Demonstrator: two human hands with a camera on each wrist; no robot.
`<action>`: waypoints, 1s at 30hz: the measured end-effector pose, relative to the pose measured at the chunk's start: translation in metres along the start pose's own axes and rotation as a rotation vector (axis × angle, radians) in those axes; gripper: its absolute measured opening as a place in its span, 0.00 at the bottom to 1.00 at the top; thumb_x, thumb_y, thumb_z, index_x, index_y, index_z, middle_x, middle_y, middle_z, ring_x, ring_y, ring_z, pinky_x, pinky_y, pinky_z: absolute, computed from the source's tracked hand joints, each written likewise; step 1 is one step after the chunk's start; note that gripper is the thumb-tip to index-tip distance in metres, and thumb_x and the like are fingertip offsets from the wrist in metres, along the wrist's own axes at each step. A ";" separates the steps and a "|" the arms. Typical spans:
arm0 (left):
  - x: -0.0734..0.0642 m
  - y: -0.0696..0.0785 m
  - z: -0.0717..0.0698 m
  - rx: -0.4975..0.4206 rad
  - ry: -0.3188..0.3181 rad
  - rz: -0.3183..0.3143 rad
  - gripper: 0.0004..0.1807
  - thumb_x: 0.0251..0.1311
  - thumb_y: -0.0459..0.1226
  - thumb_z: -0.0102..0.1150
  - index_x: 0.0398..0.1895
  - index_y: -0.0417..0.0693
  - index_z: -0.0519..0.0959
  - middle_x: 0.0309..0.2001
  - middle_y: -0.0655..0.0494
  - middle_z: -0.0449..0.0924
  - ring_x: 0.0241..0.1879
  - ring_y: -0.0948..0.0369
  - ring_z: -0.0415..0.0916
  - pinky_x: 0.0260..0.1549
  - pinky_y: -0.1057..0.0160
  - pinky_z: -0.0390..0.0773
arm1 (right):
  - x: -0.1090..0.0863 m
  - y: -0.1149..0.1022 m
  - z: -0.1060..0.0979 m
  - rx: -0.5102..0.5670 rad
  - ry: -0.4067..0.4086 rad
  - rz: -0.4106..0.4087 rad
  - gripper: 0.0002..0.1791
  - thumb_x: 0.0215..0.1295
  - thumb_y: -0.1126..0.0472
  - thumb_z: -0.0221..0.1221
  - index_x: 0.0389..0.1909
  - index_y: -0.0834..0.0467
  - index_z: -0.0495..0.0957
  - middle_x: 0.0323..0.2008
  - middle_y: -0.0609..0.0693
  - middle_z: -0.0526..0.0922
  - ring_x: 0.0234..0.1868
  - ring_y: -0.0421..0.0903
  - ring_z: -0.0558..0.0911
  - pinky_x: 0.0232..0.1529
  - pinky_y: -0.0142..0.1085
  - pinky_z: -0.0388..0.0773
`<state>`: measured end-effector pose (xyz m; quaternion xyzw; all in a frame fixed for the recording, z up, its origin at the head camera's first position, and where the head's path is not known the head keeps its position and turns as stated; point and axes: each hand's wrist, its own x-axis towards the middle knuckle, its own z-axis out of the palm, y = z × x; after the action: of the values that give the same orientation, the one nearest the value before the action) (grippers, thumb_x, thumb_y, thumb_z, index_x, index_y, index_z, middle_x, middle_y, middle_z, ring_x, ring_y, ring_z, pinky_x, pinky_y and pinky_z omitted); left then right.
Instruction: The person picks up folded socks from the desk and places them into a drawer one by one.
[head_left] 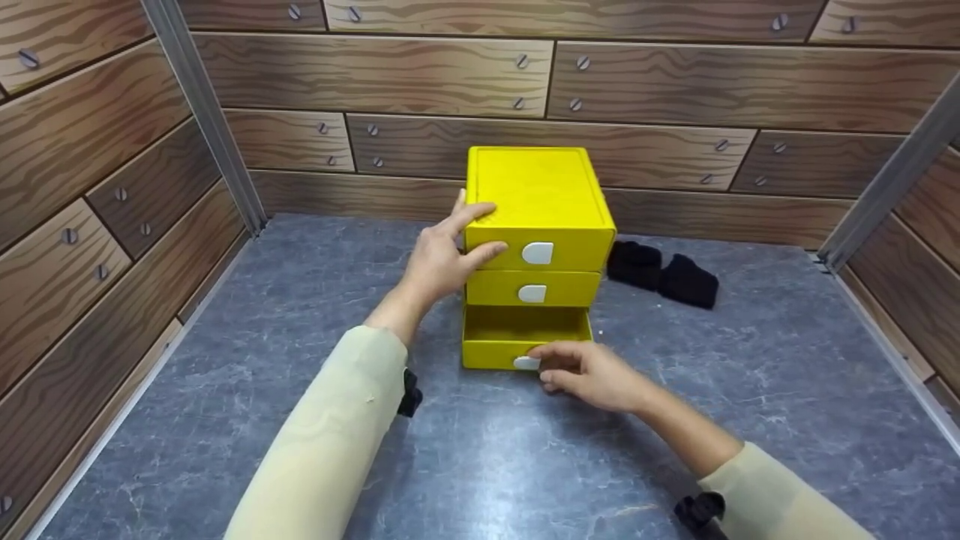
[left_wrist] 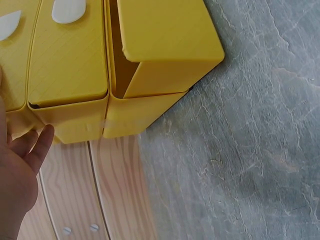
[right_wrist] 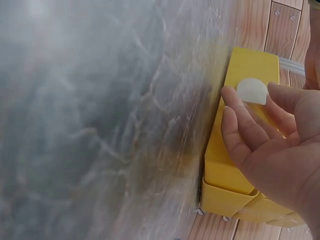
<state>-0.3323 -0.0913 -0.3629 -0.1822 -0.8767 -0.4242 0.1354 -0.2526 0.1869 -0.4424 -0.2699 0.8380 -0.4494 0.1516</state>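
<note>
A yellow drawer cabinet (head_left: 540, 187) with three drawers stands upright on the floor surface, each drawer with a white tab handle. The bottom drawer (head_left: 487, 354) is pulled out partway, and the part of its inside that shows holds nothing. My left hand (head_left: 442, 255) rests on the cabinet's upper left corner, fingers spread, with one fingertip on the top and the thumb on the top drawer's front. Low at the front, my right hand (head_left: 592, 375) has its fingers curled about the bottom drawer's handle (right_wrist: 251, 91). The top and middle drawers are closed.
Two black cloth-like pieces (head_left: 688, 281) lie to the right of the cabinet. Wood-patterned panels (head_left: 405, 75) wall the back and both sides, with metal strips at the corners. The grey marbled surface (head_left: 315, 300) surrounds the cabinet.
</note>
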 end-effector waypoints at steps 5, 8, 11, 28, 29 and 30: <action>-0.001 -0.001 -0.001 0.008 0.005 0.005 0.36 0.67 0.56 0.69 0.77 0.66 0.73 0.85 0.51 0.49 0.77 0.52 0.64 0.73 0.52 0.68 | -0.007 -0.003 0.004 -0.027 -0.010 -0.006 0.20 0.77 0.61 0.63 0.66 0.61 0.81 0.52 0.61 0.88 0.43 0.51 0.89 0.45 0.33 0.84; -0.002 0.000 -0.001 0.004 0.004 0.002 0.36 0.67 0.56 0.69 0.77 0.66 0.73 0.85 0.52 0.49 0.76 0.50 0.66 0.71 0.51 0.71 | -0.011 -0.004 0.006 -0.038 -0.018 -0.010 0.20 0.78 0.60 0.63 0.66 0.60 0.81 0.51 0.59 0.88 0.44 0.51 0.89 0.45 0.33 0.83; -0.002 0.000 0.000 -0.004 0.001 -0.002 0.36 0.67 0.56 0.69 0.77 0.66 0.73 0.85 0.53 0.49 0.75 0.50 0.68 0.69 0.49 0.72 | -0.015 -0.005 0.007 -0.031 -0.027 -0.005 0.20 0.78 0.59 0.63 0.66 0.59 0.81 0.52 0.59 0.88 0.44 0.52 0.89 0.44 0.33 0.84; -0.001 0.002 -0.001 0.003 0.010 0.003 0.35 0.67 0.57 0.69 0.76 0.67 0.74 0.82 0.54 0.60 0.73 0.51 0.70 0.69 0.49 0.73 | -0.032 -0.009 0.016 -0.021 -0.063 -0.033 0.19 0.77 0.60 0.64 0.65 0.59 0.81 0.55 0.59 0.87 0.56 0.52 0.87 0.54 0.36 0.83; -0.001 0.002 -0.001 0.003 0.009 0.004 0.35 0.67 0.57 0.69 0.76 0.67 0.74 0.82 0.54 0.59 0.73 0.51 0.70 0.69 0.49 0.72 | -0.033 -0.010 0.016 -0.020 -0.064 -0.037 0.19 0.77 0.60 0.64 0.65 0.59 0.81 0.55 0.59 0.87 0.56 0.53 0.87 0.54 0.36 0.83; -0.001 0.001 -0.001 0.003 0.007 0.005 0.35 0.67 0.57 0.69 0.76 0.68 0.73 0.82 0.54 0.59 0.74 0.51 0.69 0.69 0.49 0.72 | -0.034 -0.010 0.016 -0.016 -0.067 -0.037 0.19 0.77 0.60 0.64 0.65 0.59 0.81 0.55 0.59 0.87 0.56 0.53 0.87 0.54 0.36 0.83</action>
<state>-0.3304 -0.0914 -0.3619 -0.1827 -0.8764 -0.4231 0.1399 -0.2137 0.1918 -0.4430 -0.3013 0.8310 -0.4360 0.1691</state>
